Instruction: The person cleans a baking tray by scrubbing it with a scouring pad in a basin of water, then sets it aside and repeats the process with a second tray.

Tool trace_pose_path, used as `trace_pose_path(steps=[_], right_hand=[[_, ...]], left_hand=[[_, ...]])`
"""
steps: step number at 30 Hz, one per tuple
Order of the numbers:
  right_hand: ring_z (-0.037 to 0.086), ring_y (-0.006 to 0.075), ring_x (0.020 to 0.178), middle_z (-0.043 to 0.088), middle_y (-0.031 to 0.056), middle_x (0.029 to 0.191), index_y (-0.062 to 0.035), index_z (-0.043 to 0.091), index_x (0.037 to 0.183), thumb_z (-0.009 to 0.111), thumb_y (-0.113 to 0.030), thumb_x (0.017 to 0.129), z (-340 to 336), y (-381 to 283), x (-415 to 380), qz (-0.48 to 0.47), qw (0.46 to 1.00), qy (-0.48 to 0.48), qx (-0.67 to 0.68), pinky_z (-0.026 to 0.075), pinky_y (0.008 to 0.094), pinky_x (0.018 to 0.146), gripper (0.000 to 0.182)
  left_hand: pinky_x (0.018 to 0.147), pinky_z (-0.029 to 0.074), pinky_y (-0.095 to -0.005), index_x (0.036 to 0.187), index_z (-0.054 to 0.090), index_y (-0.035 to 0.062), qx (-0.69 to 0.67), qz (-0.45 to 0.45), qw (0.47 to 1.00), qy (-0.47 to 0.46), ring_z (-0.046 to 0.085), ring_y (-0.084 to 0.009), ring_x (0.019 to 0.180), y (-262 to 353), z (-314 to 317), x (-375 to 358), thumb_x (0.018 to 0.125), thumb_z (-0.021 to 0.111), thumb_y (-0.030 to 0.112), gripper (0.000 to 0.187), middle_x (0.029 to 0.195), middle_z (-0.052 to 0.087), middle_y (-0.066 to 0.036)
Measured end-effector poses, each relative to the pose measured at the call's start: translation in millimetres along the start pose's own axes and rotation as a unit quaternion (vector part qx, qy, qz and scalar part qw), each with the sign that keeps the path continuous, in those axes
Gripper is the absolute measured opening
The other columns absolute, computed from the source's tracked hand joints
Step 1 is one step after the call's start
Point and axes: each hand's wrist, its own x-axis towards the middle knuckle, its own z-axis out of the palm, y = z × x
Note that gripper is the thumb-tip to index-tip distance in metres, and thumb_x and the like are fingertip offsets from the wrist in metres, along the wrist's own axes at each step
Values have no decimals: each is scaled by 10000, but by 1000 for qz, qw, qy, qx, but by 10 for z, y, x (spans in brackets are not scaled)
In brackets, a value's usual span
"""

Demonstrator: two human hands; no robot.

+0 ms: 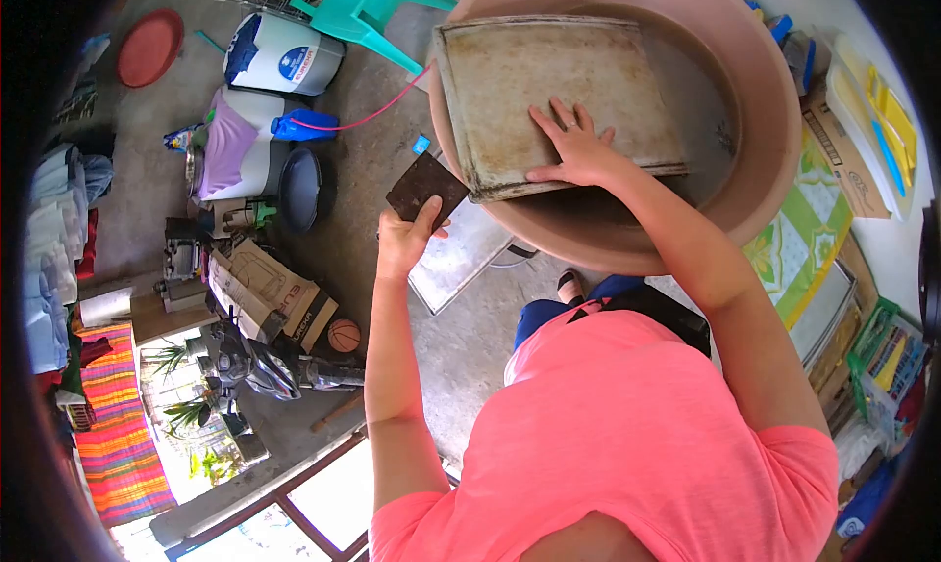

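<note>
Head camera view: we see a shallow, rimmed panel (pixel 559 77) in a large pinkish-brown basin (pixel 769 121), its left end on the basin's rim and its far right corner dipping into murky water (pixel 711 72). Pale cream overall, the panel carries tan and brown blotches, with dark grime lining its raised edges. We find the right hand (pixel 576 150) pressed flat on its face, fingers spread and palm down. We see the left hand (pixel 410 231) beside the panel's lower left corner, apart from the right, thumb and fingers clamped on a dark brown square pad (pixel 427 188). Red lettering on a white drum-shaped unit (pixel 304 62) reads "EUREKA," next to a round blue emblem; we make out the same name, partly, on a brown carton (pixel 274 288). Lettering on a second carton (pixel 841 165), right of the basin, is too small for us to read surely.
</note>
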Motion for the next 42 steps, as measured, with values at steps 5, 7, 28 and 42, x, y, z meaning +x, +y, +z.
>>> trace_pose_path(steps=[5,7,28,42], right_hand=[[39,459,1416,43,107,1581,-310,164,1500,718,-662,644,-9,0,2,2,1000,-4,2,150,808,947,1079],[39,459,1416,44,108,1581,-312,166,1499,719,-662,642,0,7,6,0,1000,-3,3,150,809,945,1079],[51,453,1418,36,101,1583,-309,154,1502,704,-680,647,-30,-21,-2,9,1000,-10,-8,161,802,954,1082],[54,453,1417,45,109,1581,-309,161,1501,705,-682,644,-24,-22,-7,5,1000,-3,-6,156,804,952,1081]], left_hand=[[503,537,-285,894,645,-55,-30,-8,1000,5,636,-149,579,23,35,-35,898,639,152,208,756,673,-101],[501,536,-285,890,645,-56,-18,-5,1000,0,633,-149,573,24,57,-66,899,638,153,209,754,673,-100],[496,530,-277,907,638,-51,-7,7,1000,19,646,-158,612,20,121,-114,903,617,96,148,782,667,-96],[500,531,-266,897,646,-44,5,22,999,26,642,-136,602,-49,91,-124,905,637,144,189,746,669,-83]])
